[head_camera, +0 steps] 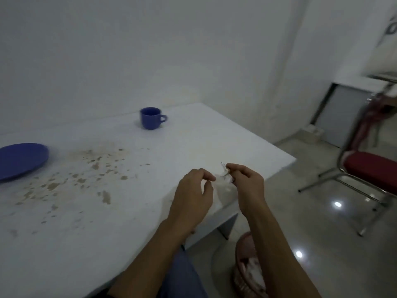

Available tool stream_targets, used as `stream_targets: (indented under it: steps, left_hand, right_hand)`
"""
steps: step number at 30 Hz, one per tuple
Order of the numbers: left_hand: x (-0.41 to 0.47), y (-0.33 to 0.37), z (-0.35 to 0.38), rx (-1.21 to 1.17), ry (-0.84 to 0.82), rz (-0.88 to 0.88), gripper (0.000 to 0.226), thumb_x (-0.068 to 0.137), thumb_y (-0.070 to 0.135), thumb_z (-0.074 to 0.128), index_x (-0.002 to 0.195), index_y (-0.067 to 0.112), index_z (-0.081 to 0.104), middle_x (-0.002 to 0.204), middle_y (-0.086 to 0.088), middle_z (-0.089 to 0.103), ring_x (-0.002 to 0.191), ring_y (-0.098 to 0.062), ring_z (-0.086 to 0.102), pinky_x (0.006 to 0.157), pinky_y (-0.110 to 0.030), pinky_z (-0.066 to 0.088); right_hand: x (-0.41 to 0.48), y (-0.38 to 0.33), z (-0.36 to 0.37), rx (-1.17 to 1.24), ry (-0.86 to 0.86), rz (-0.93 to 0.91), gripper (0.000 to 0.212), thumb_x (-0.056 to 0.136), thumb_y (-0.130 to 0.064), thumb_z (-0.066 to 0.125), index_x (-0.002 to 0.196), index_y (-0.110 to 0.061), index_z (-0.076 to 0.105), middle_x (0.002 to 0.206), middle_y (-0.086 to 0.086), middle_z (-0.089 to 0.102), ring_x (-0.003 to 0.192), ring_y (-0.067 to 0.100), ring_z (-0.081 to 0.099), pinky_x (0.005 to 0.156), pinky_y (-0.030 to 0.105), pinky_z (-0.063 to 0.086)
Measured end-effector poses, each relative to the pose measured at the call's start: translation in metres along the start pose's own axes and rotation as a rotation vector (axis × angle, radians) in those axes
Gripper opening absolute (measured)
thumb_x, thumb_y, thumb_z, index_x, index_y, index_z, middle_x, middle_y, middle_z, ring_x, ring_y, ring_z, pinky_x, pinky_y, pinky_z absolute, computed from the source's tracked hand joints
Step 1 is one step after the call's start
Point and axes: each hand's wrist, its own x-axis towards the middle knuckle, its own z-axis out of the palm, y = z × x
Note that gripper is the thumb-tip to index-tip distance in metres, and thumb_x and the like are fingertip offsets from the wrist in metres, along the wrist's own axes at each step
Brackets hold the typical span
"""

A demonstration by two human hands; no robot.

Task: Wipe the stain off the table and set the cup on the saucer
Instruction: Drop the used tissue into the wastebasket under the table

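Fingers point(231, 168) of the right hand point(247, 183) are pinching a small white tissue point(225, 183); the left hand point(193, 196) is curling narrow beside it, holding nothing. Wiping is not begun: brown stain point(86, 175) is speckling the bench point(150, 211). Next, I think, press tissue there. Saucer point(21, 160) and cup point(151, 117) are sitting well apart.

cup point(151, 117): solid blue, no pattern
saucer point(21, 160): deeper blue, plain
table point(150, 151): white
stain point(86, 175): brown-tan speckles and blotches, left of the hands
tissue point(225, 181): whitish, pinched in the right hand point(247, 183), beside the left hand point(193, 194)
chair point(371, 168): red seat, chrome frame, far right of the grip
basket point(247, 267): pink weave, white scraps inside, below the hands
floor point(311, 222): glossy pale grey
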Motion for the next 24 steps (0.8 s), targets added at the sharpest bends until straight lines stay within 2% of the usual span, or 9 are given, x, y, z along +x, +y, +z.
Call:
stream_targets:
  steps: [4,7,9,11,12,17,19,22,24]
  left_hand:
    - [-0.005,0.026,0.057,0.049,-0.169,0.13,0.016,0.09,0.015,0.052,0.1,0.022,0.064,0.106,0.006,0.063,0.099,-0.008,0.056,0.086,-0.019,0.045]
    - [-0.011,0.038,0.089,0.119,-0.258,0.203,0.024,0.089,0.014,0.052,0.111,0.018,0.061,0.117,0.0,0.06,0.112,-0.017,0.053,0.095,-0.03,0.045]
    - [-0.017,0.038,0.105,0.266,-0.316,0.206,0.037,0.09,0.019,0.053,0.127,0.019,0.053,0.14,-0.005,0.048,0.135,-0.023,0.037,0.113,-0.037,0.031]
    - [-0.025,0.033,0.115,0.459,-0.358,0.225,0.051,0.09,0.026,0.052,0.139,0.018,0.042,0.157,-0.009,0.026,0.147,-0.028,0.015,0.119,-0.042,0.012]
    - [-0.027,0.029,0.118,0.531,-0.363,0.251,0.054,0.089,0.027,0.052,0.141,0.017,0.039,0.159,-0.011,0.02,0.148,-0.029,0.01,0.119,-0.044,0.008]
    - [-0.032,0.016,0.12,0.635,-0.318,0.349,0.051,0.083,0.022,0.058,0.133,0.014,0.049,0.158,-0.014,0.022,0.146,-0.031,0.016,0.118,-0.044,0.011]
    - [-0.032,0.012,0.121,0.645,-0.306,0.364,0.048,0.082,0.021,0.06,0.129,0.014,0.053,0.157,-0.014,0.024,0.145,-0.032,0.019,0.118,-0.045,0.013]
    - [-0.032,0.008,0.122,0.668,-0.303,0.375,0.045,0.081,0.021,0.061,0.125,0.014,0.056,0.157,-0.014,0.025,0.145,-0.032,0.02,0.118,-0.045,0.014]
    - [-0.032,0.007,0.122,0.673,-0.31,0.377,0.042,0.081,0.022,0.061,0.123,0.015,0.057,0.158,-0.014,0.023,0.145,-0.031,0.019,0.118,-0.044,0.013]
  right_hand:
    - [-0.001,0.01,-0.064,0.037,0.159,-0.013,0.033,0.081,0.003,0.054,0.077,-0.02,0.077,0.088,0.005,0.076,0.091,0.02,0.069,0.083,0.033,0.056]
    - [-0.003,0.017,-0.095,0.083,0.214,0.018,0.031,0.077,0.004,0.053,0.081,-0.015,0.076,0.088,0.01,0.075,0.09,0.022,0.07,0.078,0.029,0.057]
    - [-0.004,0.023,-0.11,0.082,0.203,0.041,0.03,0.072,0.004,0.055,0.081,-0.015,0.076,0.087,0.009,0.076,0.09,0.02,0.07,0.079,0.027,0.056]
    - [-0.005,0.032,-0.124,0.029,0.195,0.062,0.028,0.069,0.001,0.062,0.084,-0.018,0.076,0.087,0.005,0.076,0.09,0.015,0.068,0.08,0.025,0.054]
    - [-0.004,0.039,-0.13,-0.019,0.215,0.073,0.027,0.069,-0.001,0.066,0.086,-0.018,0.076,0.087,0.003,0.075,0.09,0.013,0.068,0.078,0.023,0.053]
    - [-0.003,0.084,-0.148,-0.228,0.416,0.139,0.025,0.075,-0.014,0.072,0.1,-0.018,0.073,0.096,-0.002,0.071,0.085,0.008,0.062,0.06,0.008,0.04]
    - [-0.004,0.103,-0.152,-0.296,0.484,0.158,0.024,0.078,-0.012,0.069,0.102,-0.015,0.072,0.101,0.002,0.07,0.081,0.01,0.061,0.055,0.008,0.039]
    - [-0.006,0.128,-0.155,-0.409,0.508,0.189,0.026,0.081,-0.007,0.064,0.107,-0.01,0.07,0.108,0.011,0.07,0.083,0.015,0.063,0.066,0.016,0.048]
    - [-0.008,0.141,-0.158,-0.456,0.505,0.224,0.029,0.084,-0.007,0.062,0.113,-0.007,0.066,0.113,0.012,0.068,0.077,0.012,0.061,0.067,0.012,0.047]
